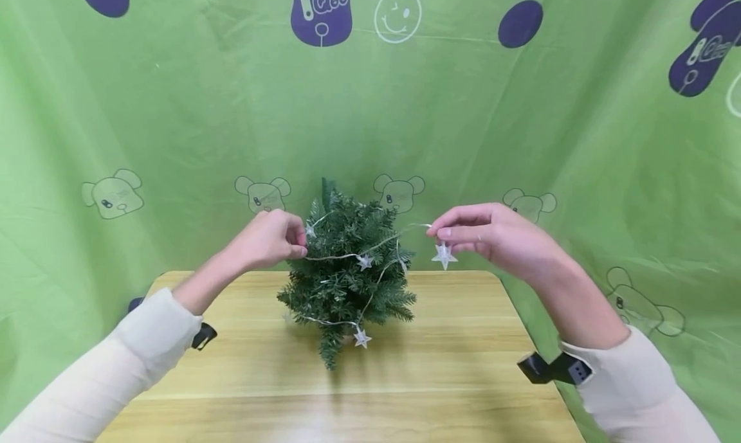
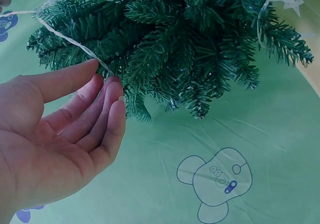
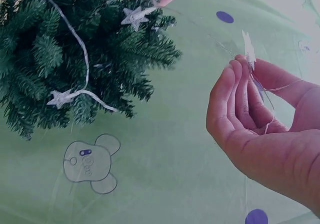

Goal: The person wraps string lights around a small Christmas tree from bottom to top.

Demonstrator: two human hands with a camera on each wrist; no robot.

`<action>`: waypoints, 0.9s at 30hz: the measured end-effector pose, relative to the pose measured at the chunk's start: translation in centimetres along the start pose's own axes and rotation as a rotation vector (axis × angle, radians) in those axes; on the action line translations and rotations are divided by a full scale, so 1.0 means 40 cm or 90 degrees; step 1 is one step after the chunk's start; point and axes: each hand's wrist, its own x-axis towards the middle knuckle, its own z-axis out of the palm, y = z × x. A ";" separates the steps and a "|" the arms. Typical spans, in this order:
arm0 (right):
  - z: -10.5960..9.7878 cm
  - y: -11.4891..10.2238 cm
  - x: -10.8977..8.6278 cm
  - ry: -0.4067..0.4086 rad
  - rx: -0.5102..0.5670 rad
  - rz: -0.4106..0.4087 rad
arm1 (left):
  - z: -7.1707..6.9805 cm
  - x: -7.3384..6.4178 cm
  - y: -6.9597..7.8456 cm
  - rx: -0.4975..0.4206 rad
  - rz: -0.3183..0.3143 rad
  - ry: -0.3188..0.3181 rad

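Observation:
A small green artificial Christmas tree (image 1: 341,282) stands on the wooden table, wound with a star string light (image 1: 332,257). At the tree's left side my left hand (image 1: 272,238) pinches the light's wire between thumb and fingertips, as the left wrist view shows with the wire (image 2: 75,42) running to the fingers. Out to the right of the tree, my right hand (image 1: 498,237) pinches the wire beside a clear star (image 1: 444,256), which hangs below the fingers. From there the wire stretches back to the branches. Another star (image 1: 361,338) dangles at the lower front.
The light wooden table (image 1: 451,366) extends in front of and around the tree. Behind it hangs a green curtain (image 1: 451,121) printed with cartoon bears and purple shapes. Black straps (image 1: 556,368) sit at the sleeve cuffs.

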 end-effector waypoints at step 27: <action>-0.051 0.098 -0.054 -0.195 -0.114 0.014 | 0.024 -0.042 0.081 -0.063 0.043 0.081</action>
